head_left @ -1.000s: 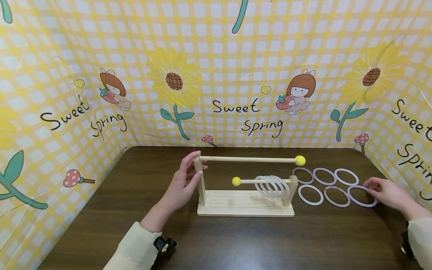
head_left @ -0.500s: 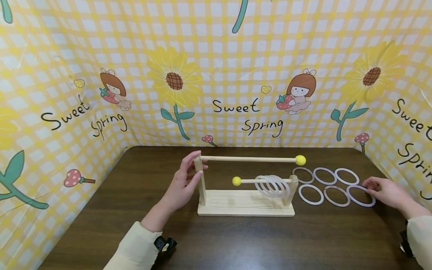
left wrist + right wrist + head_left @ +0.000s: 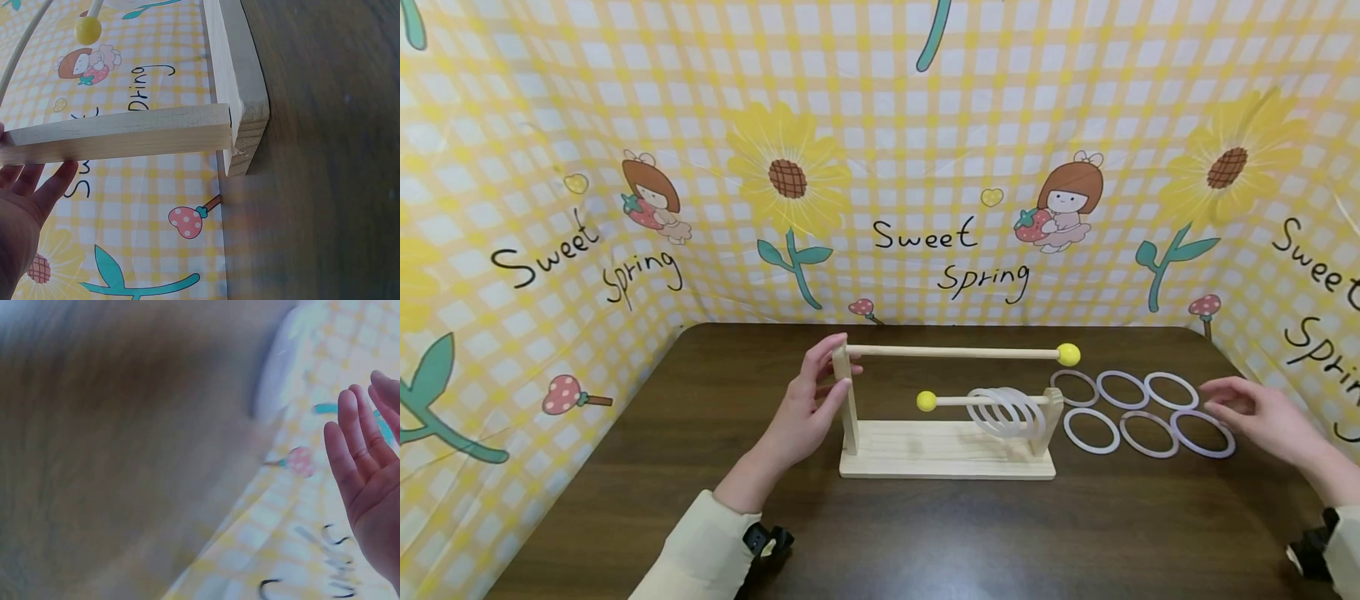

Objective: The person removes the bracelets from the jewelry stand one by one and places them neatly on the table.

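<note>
Fingers and thumb of my left hand [image 3: 801,417] grip the taller left post [image 3: 845,404] of a wooden stand [image 3: 947,465]; the left wrist view shows fingertips against that post [image 3: 125,140]. A long upper rod [image 3: 955,353] runs right from it to a yellow ball. From the shorter right post, a lower rod [image 3: 951,402] points left, with several pale rings [image 3: 976,419] hanging near its base. My right hand [image 3: 1262,421] hovers just right of the nearest flat lilac ring [image 3: 1213,455], holding nothing. Its fingers [image 3: 350,425] are extended in the right wrist view.
Several rings, among them a white ring [image 3: 1066,427], lie in two rows right of the stand on the dark wooden table [image 3: 925,542]. A yellow checked cloth [image 3: 887,150] stands behind and along both sides.
My right hand has come off the nearest lilac ring and risen slightly, its fingers now apart from it. That ring has shifted a little left. My left hand stays on the post.
</note>
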A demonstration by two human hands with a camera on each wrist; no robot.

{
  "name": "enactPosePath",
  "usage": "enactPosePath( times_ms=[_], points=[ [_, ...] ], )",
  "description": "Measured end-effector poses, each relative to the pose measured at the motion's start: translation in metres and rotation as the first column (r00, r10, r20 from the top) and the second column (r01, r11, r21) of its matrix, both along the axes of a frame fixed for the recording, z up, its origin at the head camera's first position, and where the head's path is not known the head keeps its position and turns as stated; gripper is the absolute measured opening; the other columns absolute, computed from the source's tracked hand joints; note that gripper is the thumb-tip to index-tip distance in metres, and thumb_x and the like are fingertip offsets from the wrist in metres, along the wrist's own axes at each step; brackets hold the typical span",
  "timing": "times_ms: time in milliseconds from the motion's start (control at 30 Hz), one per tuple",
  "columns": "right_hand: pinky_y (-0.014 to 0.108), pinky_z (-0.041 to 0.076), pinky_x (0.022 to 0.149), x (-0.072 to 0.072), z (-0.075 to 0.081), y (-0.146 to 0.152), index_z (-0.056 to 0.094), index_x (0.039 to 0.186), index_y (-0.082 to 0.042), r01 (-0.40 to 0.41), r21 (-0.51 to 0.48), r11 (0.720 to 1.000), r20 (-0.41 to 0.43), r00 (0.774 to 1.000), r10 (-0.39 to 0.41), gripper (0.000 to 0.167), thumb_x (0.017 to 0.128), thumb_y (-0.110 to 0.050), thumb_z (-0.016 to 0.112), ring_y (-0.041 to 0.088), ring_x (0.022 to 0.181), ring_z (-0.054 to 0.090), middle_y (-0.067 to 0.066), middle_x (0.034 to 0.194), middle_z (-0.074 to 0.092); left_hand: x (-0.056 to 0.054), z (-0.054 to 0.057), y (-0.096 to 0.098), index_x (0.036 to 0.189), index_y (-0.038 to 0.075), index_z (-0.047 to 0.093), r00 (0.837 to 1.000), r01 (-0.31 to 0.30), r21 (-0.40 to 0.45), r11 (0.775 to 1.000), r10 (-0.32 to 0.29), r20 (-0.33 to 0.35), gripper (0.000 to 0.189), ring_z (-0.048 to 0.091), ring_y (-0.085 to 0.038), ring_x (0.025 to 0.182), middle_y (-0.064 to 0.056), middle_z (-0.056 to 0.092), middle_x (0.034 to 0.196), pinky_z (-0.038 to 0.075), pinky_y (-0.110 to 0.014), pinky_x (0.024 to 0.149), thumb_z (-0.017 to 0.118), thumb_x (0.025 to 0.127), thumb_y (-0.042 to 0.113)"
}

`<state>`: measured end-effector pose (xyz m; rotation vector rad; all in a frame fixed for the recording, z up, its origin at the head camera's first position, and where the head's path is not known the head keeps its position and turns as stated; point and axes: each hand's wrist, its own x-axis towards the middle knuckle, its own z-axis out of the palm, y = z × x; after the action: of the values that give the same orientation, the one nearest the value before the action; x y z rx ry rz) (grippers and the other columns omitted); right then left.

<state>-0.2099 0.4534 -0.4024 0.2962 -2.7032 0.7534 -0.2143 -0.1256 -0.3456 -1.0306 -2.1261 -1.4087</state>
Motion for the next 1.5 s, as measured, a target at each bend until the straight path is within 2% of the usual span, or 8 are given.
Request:
enactPosePath(
  times_ms=[100, 200, 333, 433, 700, 900, 1200, 1500],
  points=[
    [0.02, 0.045, 0.052, 0.005, 0.01, -0.015, 0.059, 0.108, 0.008, -0.006, -0.074, 0.997, 0.0, 1.0, 0.006, 0.02, 0.092, -0.003, 0.065, -0.003, 0.066, 0.058, 0.012, 0.081, 0.067, 0.001, 0.0, 0.0, 0.137, 0.003, 0.029, 1.0, 0.001, 0.002, 1.0, -0.001, 0.001, 0.052, 0.06, -0.045, 0.104, -0.027, 0.056, 0.118, 0.052, -0.057, 0.078, 0.049, 0.093, -0.016],
    [0.019, 0.047, 0.054, 0.012, 0.02, -0.032, 0.058, 0.11, 0.007, -0.019, -0.16, 0.987, -0.001, 1.0, 0.019, 0.02, 0.094, -0.005, 0.063, -0.002, 0.067, 0.061, 0.0, 0.084, 0.069, 0.001, 0.0, 0.0, 0.137, 0.003, 0.029, 1.0, 0.0, 0.003, 1.0, 0.0, 0.008, 0.052, 0.06, -0.045, 0.105, -0.027, 0.056, 0.118, 0.052, -0.057, 0.078, 0.049, 0.093, -0.016],
    [0.016, 0.05, 0.058, 0.023, 0.03, -0.053, 0.062, 0.109, -0.005, -0.103, -0.272, 0.957, -0.068, 0.994, 0.087, 0.019, 0.092, 0.003, 0.062, -0.001, 0.069, 0.064, -0.016, 0.086, 0.066, 0.0, 0.0, 0.0, 0.138, 0.004, 0.029, 1.0, -0.001, -0.001, 1.0, 0.001, 0.022, 0.052, 0.059, -0.043, 0.106, -0.026, 0.056, 0.119, 0.051, -0.057, 0.079, 0.05, 0.094, -0.015],
    [0.016, 0.051, 0.06, 0.031, 0.035, -0.068, 0.063, 0.109, -0.015, -0.175, -0.325, 0.929, -0.111, 0.983, 0.146, 0.031, 0.091, 0.009, 0.061, 0.001, 0.071, 0.066, -0.014, 0.089, 0.067, 0.0, 0.0, 0.0, 0.138, 0.004, 0.029, 1.0, -0.005, -0.004, 1.0, 0.005, 0.027, 0.052, 0.059, -0.043, 0.106, -0.025, 0.056, 0.12, 0.051, -0.056, 0.079, 0.05, 0.094, -0.014],
    [0.021, 0.054, 0.065, 0.049, 0.046, -0.108, 0.061, 0.111, 0.002, -0.275, -0.383, 0.882, -0.135, 0.961, 0.242, 0.026, 0.089, 0.015, 0.058, 0.006, 0.076, 0.068, -0.007, 0.094, 0.069, 0.001, 0.0, 0.0, 0.137, 0.003, 0.03, 1.0, -0.008, 0.003, 1.0, 0.008, 0.007, 0.052, 0.06, -0.044, 0.105, -0.027, 0.057, 0.118, 0.051, -0.056, 0.078, 0.05, 0.093, -0.015],
    [0.024, 0.055, 0.066, 0.058, 0.044, -0.134, 0.061, 0.11, 0.005, -0.363, -0.457, 0.812, -0.155, 0.931, 0.329, 0.028, 0.087, 0.02, 0.056, 0.01, 0.079, 0.069, -0.001, 0.095, 0.071, 0.001, 0.0, 0.001, 0.137, 0.003, 0.029, 1.0, 0.0, 0.005, 1.0, 0.0, 0.003, 0.052, 0.06, -0.045, 0.104, -0.026, 0.056, 0.118, 0.052, -0.055, 0.078, 0.05, 0.093, -0.016],
    [0.025, 0.054, 0.065, 0.06, 0.036, -0.168, 0.061, 0.11, 0.003, -0.449, -0.434, 0.781, -0.136, 0.89, 0.436, 0.028, 0.087, 0.018, 0.058, 0.014, 0.078, 0.069, 0.002, 0.097, 0.07, 0.002, 0.002, 0.001, 0.137, 0.003, 0.029, 1.0, -0.002, 0.001, 1.0, 0.002, 0.004, 0.052, 0.06, -0.044, 0.105, -0.027, 0.056, 0.118, 0.052, -0.057, 0.078, 0.05, 0.093, -0.016],
    [0.028, 0.055, 0.066, 0.052, 0.024, -0.191, 0.059, 0.111, 0.009, -0.478, -0.468, 0.743, -0.077, 0.86, 0.504, 0.022, 0.09, 0.012, 0.06, 0.018, 0.077, 0.069, 0.001, 0.096, 0.07, 0.003, 0.002, 0.0, 0.137, 0.003, 0.029, 1.0, -0.006, -0.006, 1.0, 0.006, 0.005, 0.052, 0.06, -0.044, 0.105, -0.026, 0.056, 0.118, 0.051, -0.057, 0.079, 0.05, 0.093, -0.016]
  ],
)
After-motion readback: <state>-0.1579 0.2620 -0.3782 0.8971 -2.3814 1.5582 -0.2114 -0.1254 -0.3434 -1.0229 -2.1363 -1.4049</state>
